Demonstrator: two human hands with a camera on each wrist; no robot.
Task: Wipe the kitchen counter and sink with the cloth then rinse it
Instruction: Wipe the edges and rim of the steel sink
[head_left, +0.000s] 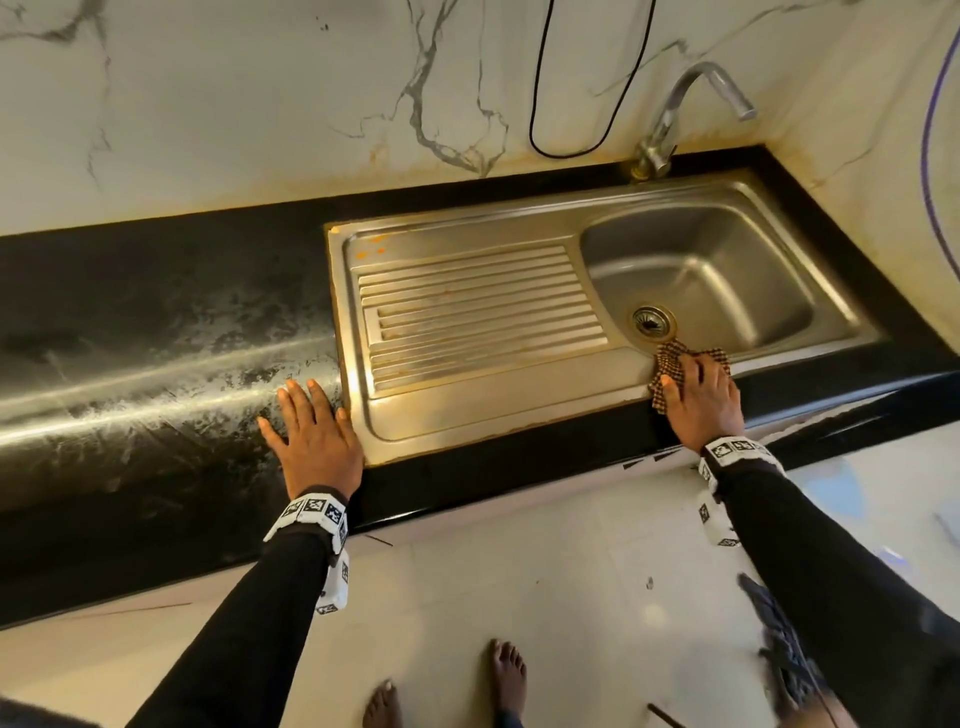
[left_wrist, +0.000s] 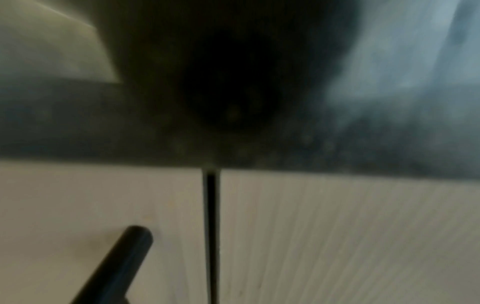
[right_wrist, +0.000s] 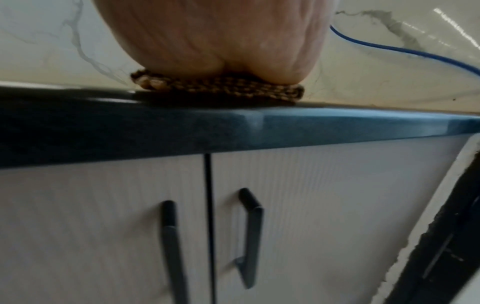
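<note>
The person's left hand (head_left: 314, 441) lies flat, palm down, fingers straight and slightly spread, just left of the steel sink's (head_left: 519, 358) near left corner, on the dark countertop. The right hand (head_left: 698, 400) presses flat, fingers extended, on a brown checked cloth (head_left: 667, 364) at the sink's near rim (seen from the right wrist, the heel of the palm (right_wrist: 215, 41) bears down on it). Both forearms wear black sleeves, with white marker-printed bands at the wrists. Two bare feet stand below the sink.

Black counter (head_left: 156, 312), checked cloth (head_left: 670, 369) on it
</note>
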